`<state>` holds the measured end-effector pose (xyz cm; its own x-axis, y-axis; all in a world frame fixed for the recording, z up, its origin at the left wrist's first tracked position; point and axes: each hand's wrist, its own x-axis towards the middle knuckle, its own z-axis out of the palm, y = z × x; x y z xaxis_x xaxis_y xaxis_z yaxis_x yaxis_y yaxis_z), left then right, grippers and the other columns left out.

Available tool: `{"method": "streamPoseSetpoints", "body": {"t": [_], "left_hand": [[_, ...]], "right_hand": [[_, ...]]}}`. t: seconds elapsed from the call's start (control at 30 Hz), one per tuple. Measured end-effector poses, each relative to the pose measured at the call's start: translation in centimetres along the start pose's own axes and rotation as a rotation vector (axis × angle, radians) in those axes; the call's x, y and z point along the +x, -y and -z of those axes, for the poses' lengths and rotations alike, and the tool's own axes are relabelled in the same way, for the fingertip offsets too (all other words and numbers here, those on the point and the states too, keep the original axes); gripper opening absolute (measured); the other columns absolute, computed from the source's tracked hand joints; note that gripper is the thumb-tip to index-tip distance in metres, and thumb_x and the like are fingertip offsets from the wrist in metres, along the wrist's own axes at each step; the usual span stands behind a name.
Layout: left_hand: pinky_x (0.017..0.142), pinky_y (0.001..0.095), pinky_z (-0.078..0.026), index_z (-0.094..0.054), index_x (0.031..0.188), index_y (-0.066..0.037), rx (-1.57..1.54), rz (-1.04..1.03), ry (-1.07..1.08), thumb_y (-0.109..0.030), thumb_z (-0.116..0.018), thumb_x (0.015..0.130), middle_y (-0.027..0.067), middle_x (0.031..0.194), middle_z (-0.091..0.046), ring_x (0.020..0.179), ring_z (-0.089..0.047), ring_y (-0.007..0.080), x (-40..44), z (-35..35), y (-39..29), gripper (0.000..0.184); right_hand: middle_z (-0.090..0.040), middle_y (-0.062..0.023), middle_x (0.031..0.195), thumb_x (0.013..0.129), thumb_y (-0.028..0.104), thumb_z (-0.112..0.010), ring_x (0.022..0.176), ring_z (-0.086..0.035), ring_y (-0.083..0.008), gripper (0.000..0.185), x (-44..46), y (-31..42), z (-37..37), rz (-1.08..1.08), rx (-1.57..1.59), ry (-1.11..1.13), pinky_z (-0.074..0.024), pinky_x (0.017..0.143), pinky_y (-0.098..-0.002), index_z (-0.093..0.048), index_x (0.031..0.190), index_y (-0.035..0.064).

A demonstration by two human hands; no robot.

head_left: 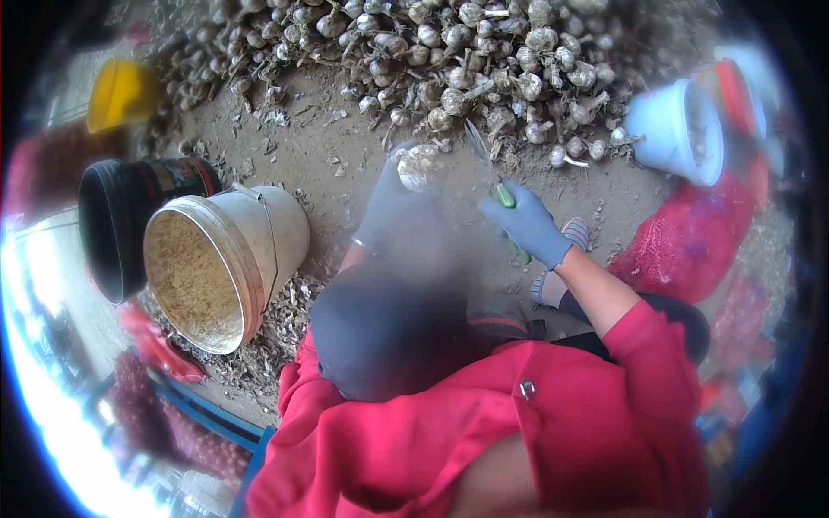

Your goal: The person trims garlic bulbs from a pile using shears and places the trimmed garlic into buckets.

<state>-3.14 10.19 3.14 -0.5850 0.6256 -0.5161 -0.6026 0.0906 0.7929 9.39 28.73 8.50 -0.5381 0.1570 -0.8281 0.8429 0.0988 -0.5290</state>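
My left hand (386, 210), in a grey glove, is closed around a large garlic bulb (420, 167) just in front of the garlic heap. A blurred patch in the picture hides part of this hand. In my right hand (533, 226), also gloved in grey, is a pair of green-handled shears (505, 195). The blades point away from me toward the heap, a short way right of the bulb and apart from it. The heap of garlic bulbs (458, 73), with dry stems and roots, spreads over the ground ahead.
A dirty white bucket (285, 229) lies tipped at the left beside a dark bucket (108, 229). A yellow bucket (121, 93) is farther back. At the right are a light blue bucket (661, 129) and a red mesh sack (686, 237). Dry peelings (289, 324) litter the ground.
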Motion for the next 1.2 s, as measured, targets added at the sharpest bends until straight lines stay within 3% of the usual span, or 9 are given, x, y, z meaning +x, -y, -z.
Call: {"method": "streamPoseSetpoints", "body": {"t": [0.1,0.2,0.33,0.5,0.7,0.87,0.97,1.07,1.2], "left_hand": [[0.093,0.0307,-0.047,-0.032,0.141,-0.005,-0.002,-0.037,0.011,-0.001,-0.076,0.074,0.0077,0.123,-0.054,0.112,-0.054,0.0160,0.1,0.4,0.6,0.080],[0.095,0.0301,-0.045,-0.033,0.139,-0.003,0.122,-0.057,0.043,-0.004,-0.078,0.074,0.0073,0.123,-0.054,0.112,-0.054,0.0154,0.4,0.9,1.6,0.079],[0.096,0.0301,-0.045,-0.036,0.136,0.000,0.328,-0.047,0.086,-0.007,-0.078,0.075,0.0076,0.124,-0.054,0.112,-0.054,0.0151,-0.1,0.7,1.5,0.075],[0.094,0.0302,-0.046,-0.040,0.133,0.001,0.118,0.043,0.129,-0.005,-0.077,0.074,0.0075,0.120,-0.057,0.108,-0.055,0.0146,-0.9,0.0,0.3,0.071],[0.093,0.0302,-0.046,-0.041,0.131,0.001,-0.046,0.104,0.186,-0.003,-0.075,0.073,0.0069,0.118,-0.058,0.105,-0.057,0.0153,-0.3,0.4,0.8,0.068],[0.094,0.0333,-0.044,-0.044,0.131,-0.007,-0.247,-0.129,0.189,-0.029,-0.067,0.087,0.0075,0.115,-0.056,0.110,-0.053,0.0162,0.4,1.2,0.8,0.054],[0.093,0.0384,-0.045,-0.044,0.132,-0.012,-0.155,-0.057,-0.105,-0.033,-0.050,0.096,0.0070,0.118,-0.055,0.109,-0.054,0.0197,-0.7,0.1,-0.8,0.041],[0.096,0.0440,-0.043,-0.043,0.133,-0.015,-0.293,-0.044,-0.141,-0.037,-0.045,0.098,0.0066,0.123,-0.054,0.111,-0.054,0.0235,-1.4,-0.3,-0.7,0.041],[0.098,0.0452,-0.043,-0.041,0.135,-0.015,-0.478,-0.041,0.039,-0.038,-0.044,0.098,0.0078,0.123,-0.054,0.112,-0.054,0.0248,-1.5,0.5,0.8,0.043]], "right_hand": [[-0.058,-0.0192,0.099,0.081,0.030,-0.064,0.089,-0.061,-0.0344,0.055,-0.1,-1.6,-1.1,0.496,-0.497,-0.367,-0.0485,0.077,-0.0448,-0.047,0.131,0.0179],[-0.056,-0.0173,0.098,0.079,0.031,-0.065,0.085,-0.061,-0.0331,0.058,-0.5,-1.0,-1.0,0.529,-0.898,-0.426,-0.0480,0.074,-0.0440,-0.047,0.132,0.0167],[-0.055,-0.0169,0.097,0.079,0.032,-0.065,0.080,-0.061,-0.0317,0.059,0.5,-1.2,-0.9,0.641,-1.035,-0.458,-0.0473,0.071,-0.0429,-0.047,0.132,0.0140],[-0.059,-0.0187,0.091,0.082,0.030,-0.062,0.075,-0.064,-0.0346,0.053,0.4,-1.0,-0.9,0.563,-1.098,-0.346,-0.0475,0.066,-0.0446,-0.046,0.128,0.0102],[-0.063,-0.0195,0.089,0.082,0.026,-0.060,0.074,-0.065,-0.0356,0.043,3.4,-2.6,1.4,0.578,-0.877,-0.188,-0.0477,0.063,-0.0503,-0.048,0.119,0.0083],[-0.064,-0.0169,0.091,0.081,0.026,-0.062,0.082,-0.065,-0.0316,0.048,2.7,-2.2,-0.5,0.322,-0.401,-0.224,-0.0501,0.072,-0.0424,-0.052,0.124,0.0082],[-0.064,-0.0128,0.089,0.080,0.030,-0.064,0.083,-0.063,-0.0242,0.056,1.4,-3.0,-1.9,0.232,-0.088,-0.097,-0.0495,0.077,-0.0351,-0.050,0.129,0.0075],[-0.062,-0.0086,0.087,0.080,0.032,-0.065,0.080,-0.059,-0.0180,0.059,0.8,-3.2,-2.9,0.232,0.000,0.015,-0.0483,0.077,-0.0316,-0.050,0.131,0.0052],[-0.061,-0.0077,0.083,0.081,0.032,-0.064,0.074,-0.056,-0.0166,0.050,1.5,-2.4,-4.4,0.327,0.083,0.055,-0.0476,0.072,-0.0318,-0.055,0.120,0.0015]]}}
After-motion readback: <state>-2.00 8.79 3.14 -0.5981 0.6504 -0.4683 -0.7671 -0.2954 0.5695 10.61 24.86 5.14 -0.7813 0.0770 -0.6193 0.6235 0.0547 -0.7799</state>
